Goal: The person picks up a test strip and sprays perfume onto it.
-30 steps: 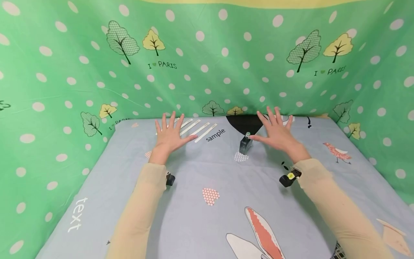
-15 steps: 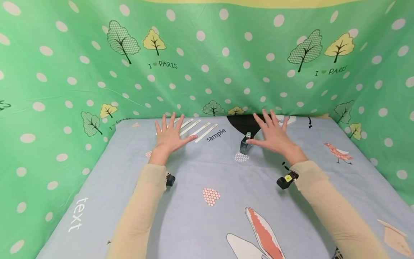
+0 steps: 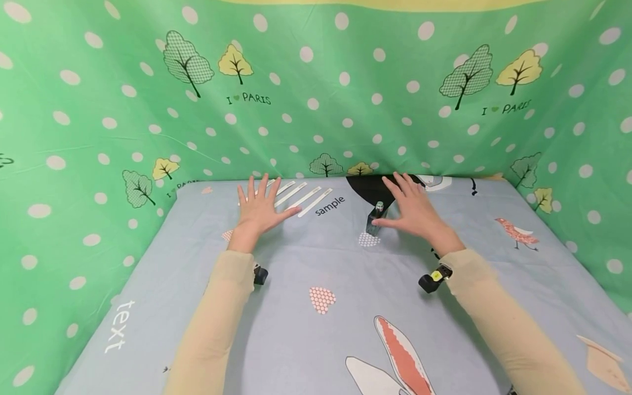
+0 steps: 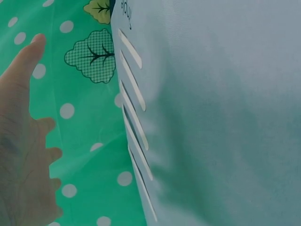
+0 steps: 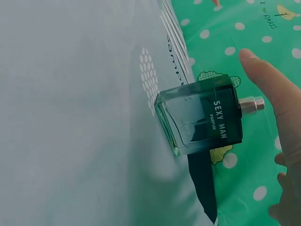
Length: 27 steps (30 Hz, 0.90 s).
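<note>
Both right hand (image 3: 413, 211) and left hand (image 3: 258, 211) splay, grasping nothing. Perfume bottle (image 5: 200, 117) stands at the right hand's 9 o'clock; gripping its glass, clear of the sprayer (image 5: 252, 105), seems safest. 5 white strips (image 3: 306, 197) lie at the left's 2 o'clock.

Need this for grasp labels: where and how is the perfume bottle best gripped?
Probably by the glass body of the perfume bottle, below the bare spray nozzle, right hand coming from the right. The bottle stands upright, its body broad and flat-faced, the nozzle small, and the lettered face shows in the right wrist view.
</note>
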Motion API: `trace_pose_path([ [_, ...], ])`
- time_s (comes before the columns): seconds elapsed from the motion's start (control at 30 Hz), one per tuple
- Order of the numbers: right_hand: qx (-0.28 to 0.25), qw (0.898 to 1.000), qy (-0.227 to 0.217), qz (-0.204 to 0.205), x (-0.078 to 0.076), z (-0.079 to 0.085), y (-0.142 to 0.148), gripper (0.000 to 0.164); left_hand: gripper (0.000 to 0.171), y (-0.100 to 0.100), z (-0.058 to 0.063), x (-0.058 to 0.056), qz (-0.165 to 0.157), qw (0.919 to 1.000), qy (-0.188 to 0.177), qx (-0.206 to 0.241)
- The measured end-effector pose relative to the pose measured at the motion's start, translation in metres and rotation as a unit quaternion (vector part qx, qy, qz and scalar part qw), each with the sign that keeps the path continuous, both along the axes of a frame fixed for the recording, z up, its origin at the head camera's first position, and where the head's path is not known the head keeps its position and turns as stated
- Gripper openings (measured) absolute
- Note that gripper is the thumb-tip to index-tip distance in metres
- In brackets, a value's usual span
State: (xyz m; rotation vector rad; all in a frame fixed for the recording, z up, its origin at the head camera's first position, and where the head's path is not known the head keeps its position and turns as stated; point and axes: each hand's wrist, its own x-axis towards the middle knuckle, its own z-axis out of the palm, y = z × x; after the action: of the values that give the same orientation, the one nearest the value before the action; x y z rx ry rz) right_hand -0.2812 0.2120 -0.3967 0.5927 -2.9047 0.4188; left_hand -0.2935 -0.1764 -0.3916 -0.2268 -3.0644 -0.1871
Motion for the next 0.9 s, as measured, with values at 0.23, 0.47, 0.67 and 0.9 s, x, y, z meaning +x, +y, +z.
trace_pose_path([
  [0.23, -0.029, 0.999, -0.02, 0.003, 0.001, -0.007, -0.003, 0.115, 0.104, -0.003, -0.005, -0.003, -0.002, 1.0, -0.002, 0.0],
  [0.47, -0.044, 0.999, -0.031, 0.006, 0.002, -0.011, -0.008, 0.115, 0.102, -0.004, -0.005, -0.002, -0.013, 0.9998, -0.006, 0.017],
  [0.67, -0.056, 0.998, -0.034, 0.005, 0.002, -0.013, -0.013, 0.115, 0.102, -0.004, -0.005, -0.002, -0.023, 0.9993, -0.017, 0.025],
  [0.9, -0.069, 0.997, -0.039, 0.001, 0.002, -0.017, -0.016, 0.112, 0.1, -0.002, -0.007, -0.002, -0.028, 0.9989, -0.024, 0.029],
])
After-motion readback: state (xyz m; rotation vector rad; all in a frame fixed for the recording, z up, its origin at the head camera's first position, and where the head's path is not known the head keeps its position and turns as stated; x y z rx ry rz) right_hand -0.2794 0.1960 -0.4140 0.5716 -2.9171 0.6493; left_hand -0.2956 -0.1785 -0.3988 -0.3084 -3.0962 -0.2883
